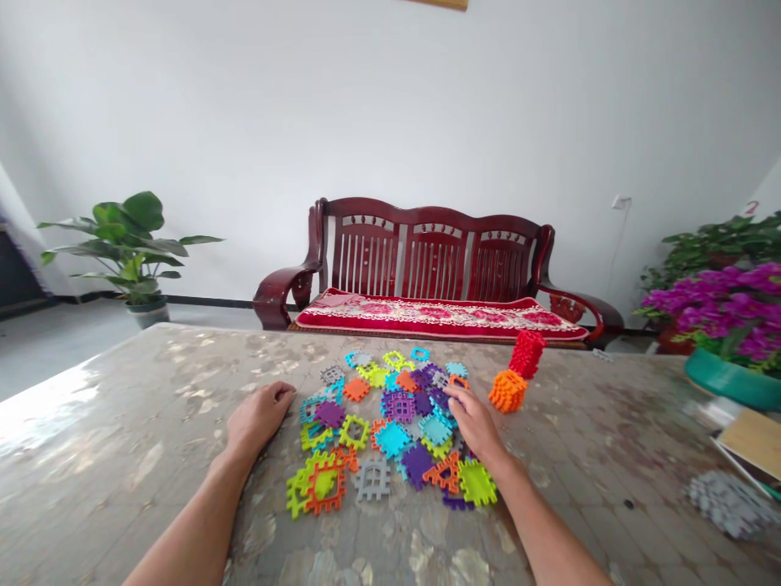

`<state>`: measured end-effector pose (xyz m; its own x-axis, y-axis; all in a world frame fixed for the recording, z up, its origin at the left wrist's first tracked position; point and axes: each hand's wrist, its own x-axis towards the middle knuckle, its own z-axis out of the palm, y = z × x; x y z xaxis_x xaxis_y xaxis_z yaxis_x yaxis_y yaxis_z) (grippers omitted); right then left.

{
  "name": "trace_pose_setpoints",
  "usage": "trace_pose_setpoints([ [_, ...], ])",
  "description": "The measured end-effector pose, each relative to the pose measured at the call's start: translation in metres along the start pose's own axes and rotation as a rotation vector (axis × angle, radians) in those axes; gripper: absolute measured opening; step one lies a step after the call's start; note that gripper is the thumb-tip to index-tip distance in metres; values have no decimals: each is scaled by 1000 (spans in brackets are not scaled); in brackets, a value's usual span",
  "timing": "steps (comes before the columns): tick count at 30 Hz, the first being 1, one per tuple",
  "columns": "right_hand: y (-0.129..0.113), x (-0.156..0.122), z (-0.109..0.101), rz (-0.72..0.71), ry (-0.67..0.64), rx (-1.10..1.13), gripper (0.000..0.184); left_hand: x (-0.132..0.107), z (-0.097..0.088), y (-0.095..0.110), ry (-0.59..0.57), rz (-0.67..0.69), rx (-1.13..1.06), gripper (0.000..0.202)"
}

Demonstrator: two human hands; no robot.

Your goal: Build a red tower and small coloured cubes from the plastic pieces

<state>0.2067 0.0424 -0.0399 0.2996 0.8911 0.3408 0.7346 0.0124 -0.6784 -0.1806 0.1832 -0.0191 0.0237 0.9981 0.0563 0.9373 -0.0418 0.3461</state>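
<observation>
Interlocking plastic building tiles (390,439) in purple, blue, green, orange and grey lie in a loose heap at the middle of the table, several with window or triangle cut-outs. My left hand (259,413) rests on the table left of the heap, its fingers curled in and nothing seen in them. Over the heap's right side reaches my right hand (474,419), fingers stretched out and tips touching the tiles near a purple and a grey one. Its palm hides some tiles beneath. No tile is visibly lifted.
Right of the heap stand an orange tile stack (508,391) and a red tile stack (526,354). Grey tiles (729,503) lie stacked at the right edge, near a teal flowerpot (732,378). Behind the table (122,456) is a wooden bench (436,256); a potted plant (131,244) stands left.
</observation>
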Motion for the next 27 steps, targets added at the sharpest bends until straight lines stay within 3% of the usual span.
trace_pose_setpoints([
  [5,0,-1,-11,102,50,-37,39,1,0,0,3,-4,8,38],
  [12,-4,-5,4,64,-43,30,37,0,1,-1,12,9,0,39],
  [15,0,-3,2,91,38,39,37,-3,0,0,17,13,-8,39],
  [20,14,7,-7,-11,193,-224,45,-5,-3,2,16,10,-18,38],
  [23,19,10,-6,-32,161,-399,47,-4,-3,2,18,14,-21,39],
  [27,20,11,-3,23,88,-513,36,-4,-3,2,7,15,-20,40],
])
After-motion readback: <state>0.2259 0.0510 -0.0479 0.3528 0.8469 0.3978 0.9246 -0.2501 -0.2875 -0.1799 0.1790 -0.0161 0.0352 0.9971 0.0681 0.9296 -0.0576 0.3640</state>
